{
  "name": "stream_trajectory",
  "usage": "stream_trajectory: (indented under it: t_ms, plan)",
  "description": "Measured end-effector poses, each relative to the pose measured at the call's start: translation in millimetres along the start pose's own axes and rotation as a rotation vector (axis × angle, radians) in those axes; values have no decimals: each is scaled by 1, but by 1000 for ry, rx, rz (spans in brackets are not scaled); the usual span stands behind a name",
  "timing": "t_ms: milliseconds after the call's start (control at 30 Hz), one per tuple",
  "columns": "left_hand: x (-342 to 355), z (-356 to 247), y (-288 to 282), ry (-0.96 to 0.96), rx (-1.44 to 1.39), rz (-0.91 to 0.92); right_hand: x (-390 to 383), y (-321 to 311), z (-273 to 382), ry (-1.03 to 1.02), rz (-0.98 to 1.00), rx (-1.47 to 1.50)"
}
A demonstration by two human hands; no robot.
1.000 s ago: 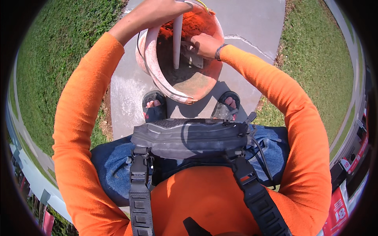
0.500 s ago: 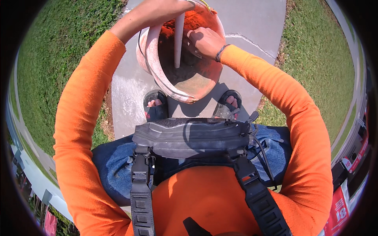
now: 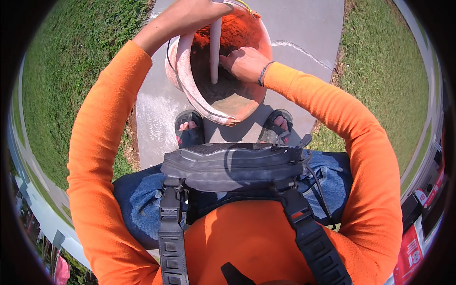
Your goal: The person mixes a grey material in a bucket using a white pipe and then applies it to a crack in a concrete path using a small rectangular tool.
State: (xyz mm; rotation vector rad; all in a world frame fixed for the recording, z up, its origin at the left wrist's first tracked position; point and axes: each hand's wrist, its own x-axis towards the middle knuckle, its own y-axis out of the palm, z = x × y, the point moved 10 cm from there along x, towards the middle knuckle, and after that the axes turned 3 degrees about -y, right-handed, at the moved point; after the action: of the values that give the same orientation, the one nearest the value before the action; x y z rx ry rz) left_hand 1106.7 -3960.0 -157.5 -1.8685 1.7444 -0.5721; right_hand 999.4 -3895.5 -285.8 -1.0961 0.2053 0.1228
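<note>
A stained white bucket [image 3: 183,66], orange inside, stands tilted with its mouth toward me between my feet. A smooth white stick [image 3: 215,47] reaches down into it, its lower end near the dark, muddy-looking material inside. My left hand [image 3: 202,13] is closed round the stick's upper part at the top edge of view; its fingertips are mostly hidden. Inside the bucket's mouth, my right hand [image 3: 247,64] has its fingers curled, with thumb and forefinger right beside the stick. What those fingers hold, if anything, is hidden.
Under the bucket runs a grey concrete path [image 3: 304,61] with a crack to the right. Grass [image 3: 71,85] borders it on both sides. My sandalled feet [image 3: 190,128] flank the bucket. A black pouch [image 3: 232,166] lies across my lap. The bucket's wire handle [image 3: 209,108] hangs down.
My right hand has moved a little left and down, closer to the stick. The left hand stays on the stick, nearly still.
</note>
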Motion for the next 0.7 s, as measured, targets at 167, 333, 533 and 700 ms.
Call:
stream_trajectory:
  t_ms: [167, 333, 533, 700]
  plan:
    - [2, 4, 5, 66, -108, 57, 2, 0, -33, 164, -5, 186]
    - [-3, 15, -5, 21, -83, -46, 6, 3, -37, 183, 48, 127]
    - [2, 39, 2, -79, -69, 20, -2, 29, -34, 138, 54, 178]
    - [3, 35, 0, -139, -9, -20, 2, -6, -26, 193, -34, 227]
